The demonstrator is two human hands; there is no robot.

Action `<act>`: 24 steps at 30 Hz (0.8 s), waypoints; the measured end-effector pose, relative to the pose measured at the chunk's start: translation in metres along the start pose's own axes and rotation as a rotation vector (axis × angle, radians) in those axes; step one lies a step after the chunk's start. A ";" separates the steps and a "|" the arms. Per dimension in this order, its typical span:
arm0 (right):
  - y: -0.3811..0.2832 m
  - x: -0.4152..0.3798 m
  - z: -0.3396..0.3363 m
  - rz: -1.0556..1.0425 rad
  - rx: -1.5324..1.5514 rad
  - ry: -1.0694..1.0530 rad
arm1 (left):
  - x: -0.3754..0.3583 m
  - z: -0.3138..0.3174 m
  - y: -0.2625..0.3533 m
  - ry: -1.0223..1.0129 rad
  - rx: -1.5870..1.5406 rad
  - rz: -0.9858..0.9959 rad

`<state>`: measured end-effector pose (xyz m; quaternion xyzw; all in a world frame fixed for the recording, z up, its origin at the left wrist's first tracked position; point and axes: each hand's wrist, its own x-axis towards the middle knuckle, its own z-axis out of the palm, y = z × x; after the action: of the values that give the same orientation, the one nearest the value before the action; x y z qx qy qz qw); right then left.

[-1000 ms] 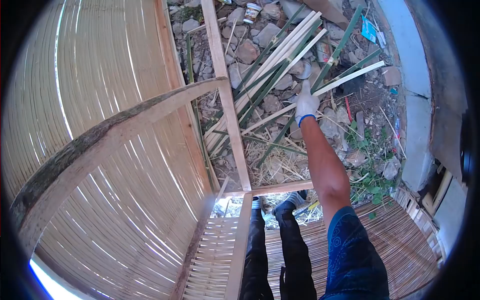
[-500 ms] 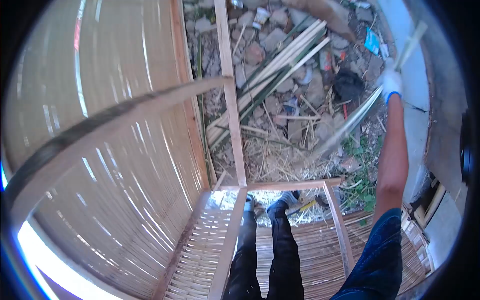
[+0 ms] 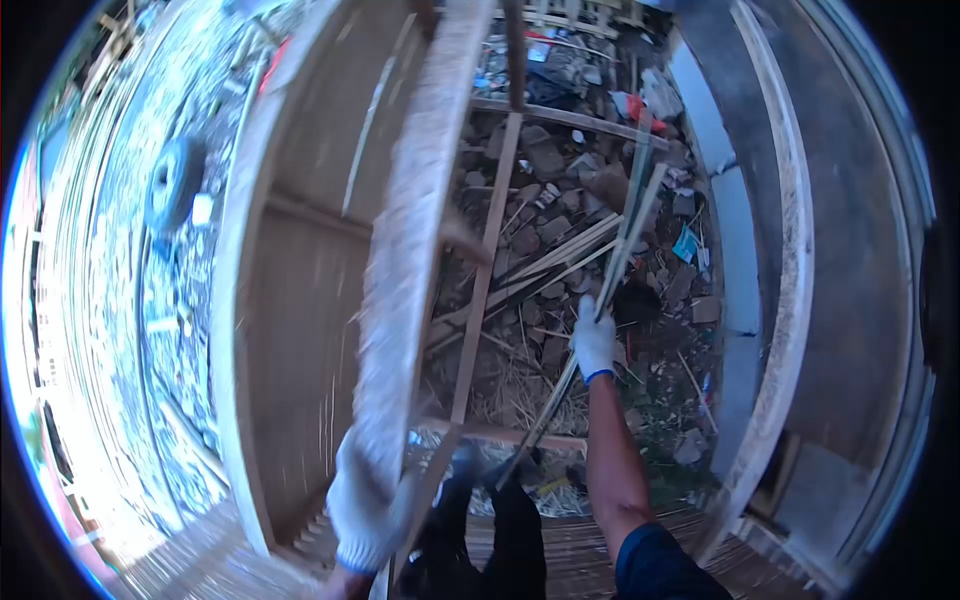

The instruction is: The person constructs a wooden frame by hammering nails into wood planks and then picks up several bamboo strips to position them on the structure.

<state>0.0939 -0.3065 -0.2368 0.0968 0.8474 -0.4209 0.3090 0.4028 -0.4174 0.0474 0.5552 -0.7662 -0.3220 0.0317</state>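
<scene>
The right hand (image 3: 594, 340), in a white glove with a blue cuff, is closed around a few long bamboo strips (image 3: 622, 235) just right of the frame's centre — the strips run from lower centre up toward the upper right, above rubble-strewn ground (image 3: 560, 190). At the lower left of centre the left hand (image 3: 362, 505), also white-gloved, wraps around a rough wooden pole (image 3: 415, 210) that rises to the top edge, though blur hides how tightly. No writing can be read anywhere.
</scene>
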 end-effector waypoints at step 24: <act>-0.095 -0.368 -0.161 -0.527 0.501 -0.167 | -0.004 0.007 -0.035 0.057 -0.261 0.215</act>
<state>0.2735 -0.2058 0.1214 -0.0865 0.6858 -0.6867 0.2249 0.4305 -0.4171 0.0242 0.4702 -0.7716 -0.3977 0.1594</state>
